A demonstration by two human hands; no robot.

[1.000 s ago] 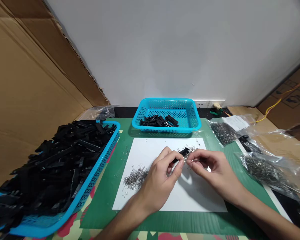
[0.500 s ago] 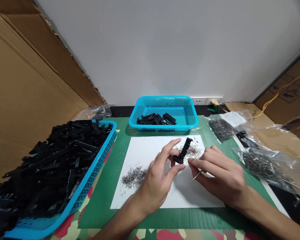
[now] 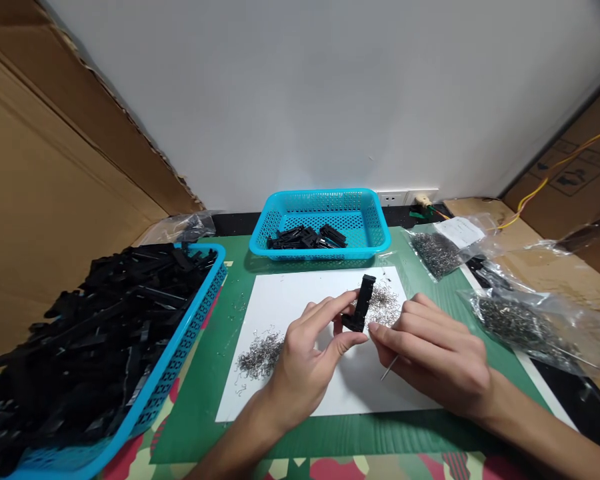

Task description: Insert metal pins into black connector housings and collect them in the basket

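1. Big basket [image 3: 177,360], left of frame: heaped with black parts [image 3: 95,333], seemingly for easy reach;
2. Paper [image 3: 280,300], lower centre: its white probably makes the wires [image 3: 260,357] easy to see;
3. Small basket [image 3: 320,254], upper centre: keeps a few parts apart;
4. Left hand [image 3: 310,353], centre: pinches one part [image 3: 365,300] low, near upright, likely leaving it accessible;
5. Right hand [image 3: 435,347], right of centre: grips a rod [image 3: 390,368]; whether also a wire, I cannot tell.
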